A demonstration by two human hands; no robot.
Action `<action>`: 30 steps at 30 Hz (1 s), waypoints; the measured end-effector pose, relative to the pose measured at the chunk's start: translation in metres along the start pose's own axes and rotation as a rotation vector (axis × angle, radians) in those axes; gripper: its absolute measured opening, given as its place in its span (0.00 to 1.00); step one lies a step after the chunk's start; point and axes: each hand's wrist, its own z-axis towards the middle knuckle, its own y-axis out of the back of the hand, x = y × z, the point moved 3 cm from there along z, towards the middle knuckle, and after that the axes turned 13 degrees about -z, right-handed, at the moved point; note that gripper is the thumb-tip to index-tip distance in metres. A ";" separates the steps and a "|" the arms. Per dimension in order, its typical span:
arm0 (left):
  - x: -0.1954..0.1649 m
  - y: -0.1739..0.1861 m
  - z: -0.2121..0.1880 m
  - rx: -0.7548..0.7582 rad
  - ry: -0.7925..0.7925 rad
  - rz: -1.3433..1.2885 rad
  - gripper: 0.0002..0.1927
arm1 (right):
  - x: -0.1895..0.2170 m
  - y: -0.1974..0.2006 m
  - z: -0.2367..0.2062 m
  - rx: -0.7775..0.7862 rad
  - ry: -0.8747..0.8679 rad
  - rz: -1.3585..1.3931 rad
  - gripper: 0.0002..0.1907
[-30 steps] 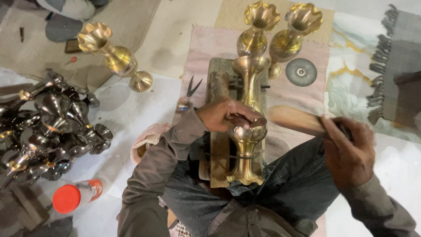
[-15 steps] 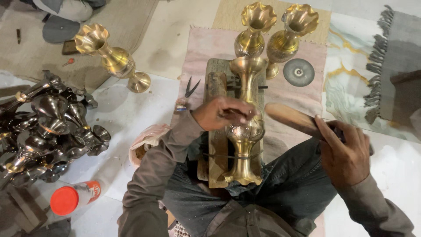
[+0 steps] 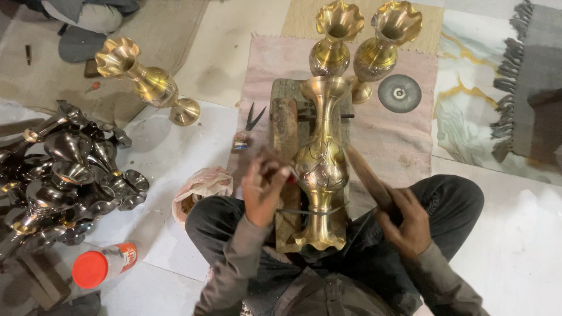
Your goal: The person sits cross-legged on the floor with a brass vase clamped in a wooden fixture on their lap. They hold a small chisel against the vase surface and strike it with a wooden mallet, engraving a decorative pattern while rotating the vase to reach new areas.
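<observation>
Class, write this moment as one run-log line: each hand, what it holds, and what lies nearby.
left hand: small tool against brass vase | right hand: gripping wooden stick | vase: lying on wooden block | nearby: scissors, metal disc

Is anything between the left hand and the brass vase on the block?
Nothing visible. The left hand sits right beside the vase, fingers pinched at its belly; whether they hold a small tool is too blurred to tell.
</observation>
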 end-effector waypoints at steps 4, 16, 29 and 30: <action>-0.015 -0.021 -0.046 0.030 -0.020 -0.318 0.08 | 0.018 -0.017 -0.016 0.128 0.258 0.538 0.23; -0.034 -0.061 -0.077 -0.107 -0.072 -0.168 0.11 | 0.063 -0.019 -0.029 0.001 0.653 -0.017 0.27; 0.000 -0.033 -0.075 -0.269 0.040 -0.102 0.18 | 0.100 -0.008 -0.016 0.148 0.779 -0.017 0.25; 0.003 -0.031 -0.075 -0.248 0.037 -0.087 0.18 | 0.100 -0.009 -0.014 0.201 0.762 -0.028 0.23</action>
